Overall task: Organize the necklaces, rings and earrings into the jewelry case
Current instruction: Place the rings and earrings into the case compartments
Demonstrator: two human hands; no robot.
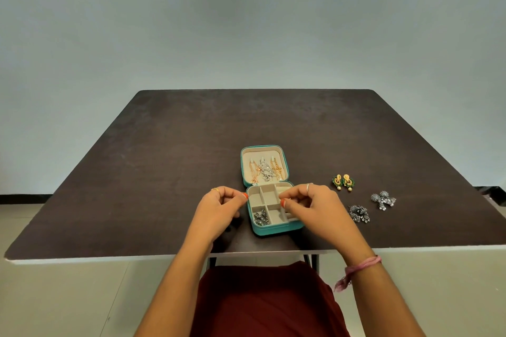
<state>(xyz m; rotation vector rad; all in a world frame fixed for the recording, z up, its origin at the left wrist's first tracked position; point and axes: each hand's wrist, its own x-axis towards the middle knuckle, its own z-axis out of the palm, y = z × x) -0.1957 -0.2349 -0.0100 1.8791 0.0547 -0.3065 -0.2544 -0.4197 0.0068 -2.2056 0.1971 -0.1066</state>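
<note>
My right hand (306, 205) is pinching smth tiny over the jewelry case (273, 200); left hand (219, 205) is curled, empty. Risking dropping it btwn dividers.

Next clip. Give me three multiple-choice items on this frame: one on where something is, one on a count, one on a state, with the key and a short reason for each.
1. Where do the green-and-gold earrings lie?
A. In the case
B. On the table, right of the case
C. In the left hand

2. How many earring pairs lie loose on the table?
A. One
B. Three
C. Five

3. What state is the case in?
A. Zipped shut
B. Open, lid laid back
C. Upside down

Key: 1 B, they sit on bare tabletop past the right hand. 2 B, the green-and-gold pair plus two silver pairs. 3 B, the necklaces in the lid and the tray compartments are exposed.
</note>
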